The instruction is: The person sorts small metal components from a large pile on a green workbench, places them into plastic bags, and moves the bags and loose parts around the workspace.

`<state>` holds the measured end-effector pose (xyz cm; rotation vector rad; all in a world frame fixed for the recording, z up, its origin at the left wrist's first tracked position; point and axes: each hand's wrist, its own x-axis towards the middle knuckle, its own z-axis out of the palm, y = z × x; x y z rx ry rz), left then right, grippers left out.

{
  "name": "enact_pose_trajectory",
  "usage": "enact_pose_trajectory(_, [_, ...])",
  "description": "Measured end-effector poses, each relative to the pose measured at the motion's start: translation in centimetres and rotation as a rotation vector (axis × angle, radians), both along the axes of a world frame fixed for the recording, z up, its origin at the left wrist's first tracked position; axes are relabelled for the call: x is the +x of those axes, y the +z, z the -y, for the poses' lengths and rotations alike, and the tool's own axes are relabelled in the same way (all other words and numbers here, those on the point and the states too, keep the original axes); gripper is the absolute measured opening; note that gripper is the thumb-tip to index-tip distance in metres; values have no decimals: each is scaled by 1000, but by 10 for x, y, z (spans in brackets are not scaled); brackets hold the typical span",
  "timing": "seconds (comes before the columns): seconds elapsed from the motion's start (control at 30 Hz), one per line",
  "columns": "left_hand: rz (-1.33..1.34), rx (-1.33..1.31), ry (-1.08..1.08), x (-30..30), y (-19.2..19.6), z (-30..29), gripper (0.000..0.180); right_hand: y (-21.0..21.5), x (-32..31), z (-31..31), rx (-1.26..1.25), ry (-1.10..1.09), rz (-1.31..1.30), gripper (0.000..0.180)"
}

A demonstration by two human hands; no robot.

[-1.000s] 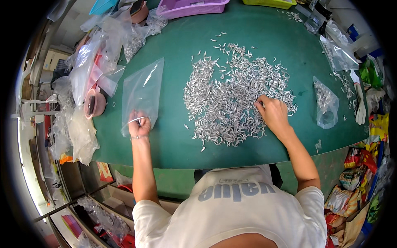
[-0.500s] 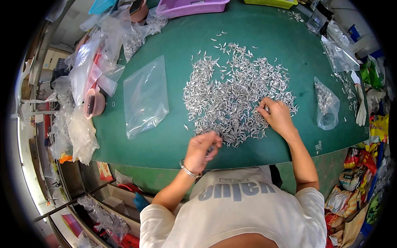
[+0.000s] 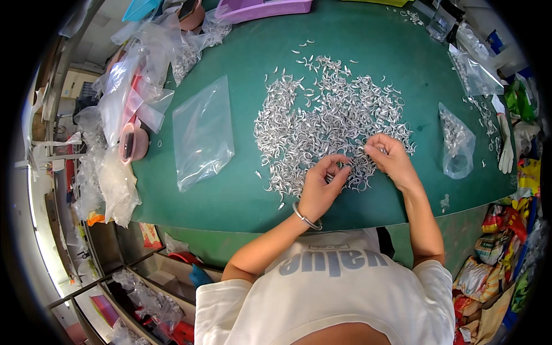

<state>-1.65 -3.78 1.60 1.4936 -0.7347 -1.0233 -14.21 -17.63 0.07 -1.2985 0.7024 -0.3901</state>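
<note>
A wide pile of small curved silver metal pieces (image 3: 322, 126), many like open rings, lies spread on the green table (image 3: 241, 210). At the pile's near edge is my left hand (image 3: 323, 183), a bracelet on its wrist. Its fingers are curled and thumb and forefinger come close together; what they hold is too small to make out. Just to its right, over the pile's right part, my right hand (image 3: 395, 163) pinches a small curved silver piece at its fingertips. The two hands are apart.
Left of the pile lies a flat clear plastic bag (image 3: 204, 135). At right are a clear bag of silver pieces (image 3: 457, 141) and a white glove (image 3: 505, 144). Plastic bags (image 3: 132, 80) and a pink container (image 3: 135, 144) crowd the left edge; a purple tray (image 3: 267, 10) stands at the far side.
My left hand has moved right and away from me, from the pile's near left edge to beside my right hand. The right hand has shifted only slightly.
</note>
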Motion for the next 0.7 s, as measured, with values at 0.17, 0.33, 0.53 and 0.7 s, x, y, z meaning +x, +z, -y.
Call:
enact_pose_trajectory(0.17, [570,-162,-5,-10,6,6,25,9,-13,-20,782,110,102,10])
enact_pose_trajectory(0.33, [671,-242,35,-11,-2,5,11,8,-16,-32,926,103,191,16])
enact_pose_trajectory(0.53, [548,-201,66,-10,0,8,6,20,-14,-39,490,23,124,12])
enact_pose_trajectory(0.7, [170,-105,34,-11,9,6,10,19,-15,-43,260,-10,117,8])
